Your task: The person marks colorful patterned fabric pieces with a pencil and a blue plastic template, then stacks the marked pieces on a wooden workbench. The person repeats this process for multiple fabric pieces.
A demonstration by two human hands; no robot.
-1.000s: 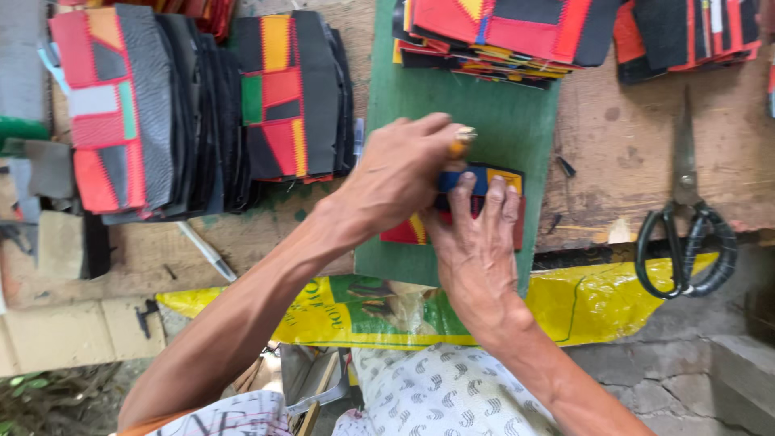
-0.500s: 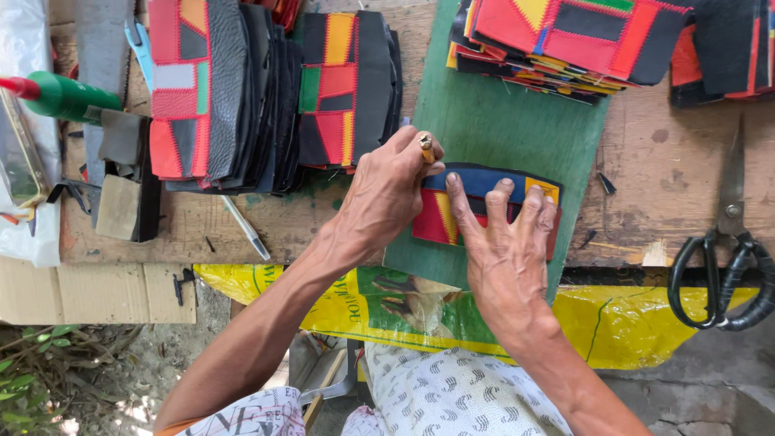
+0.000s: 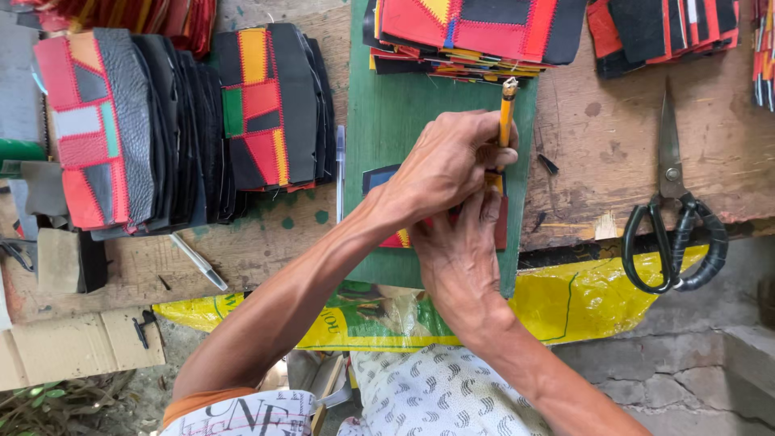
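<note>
While the left hand [image 3: 444,165] closes its fingers around a thin yellow-handled tool [image 3: 507,105], gripping it upright with the tip down, the right hand [image 3: 460,250] lies flat with its fingers pressed together on a small patchwork piece [image 3: 386,176] of blue, red and yellow. This piece rests on the green cutting board [image 3: 387,105] in the middle of the wooden workbench [image 3: 589,137], and it is mostly hidden under both hands. The tip of the tool is touching the piece just beside the right fingertips, so I think the main risk is a slip: if the tool jumps or the piece slides under the pressure, the point could hit the holding fingers or mark the material in a wrong place. I cannot tell if the tool is a blade or a marker. Stacks of sewn patchwork panels [image 3: 161,121] stand to the left, more lie at the top [image 3: 476,32], and black-handled scissors [image 3: 674,218] lie well apart on the right.
</note>
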